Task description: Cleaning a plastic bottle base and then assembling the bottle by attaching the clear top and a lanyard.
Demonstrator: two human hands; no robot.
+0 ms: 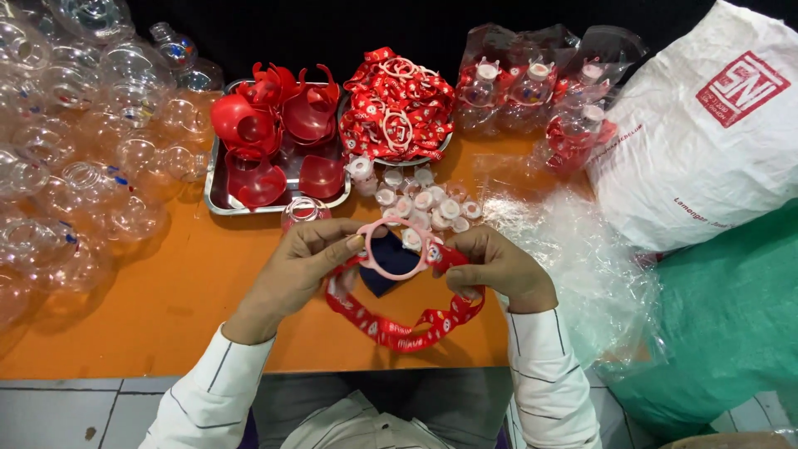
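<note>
Two hands: both hold one pink ring [396, 247] above the orange worktop [166, 308].
Left hand [303, 262]: pinches the ring's left side.
Right hand [497, 268]: grips its right side.
Red strap [405, 326]: hangs below.

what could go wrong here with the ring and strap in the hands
1. The left hand and right hand pinch the pink ring only at its edges, so it might slip or twist.
2. The red strap hangs in a loose loop near the table edge and could snag.
3. The small white caps lie loose just behind the hands and could get knocked about.
</note>
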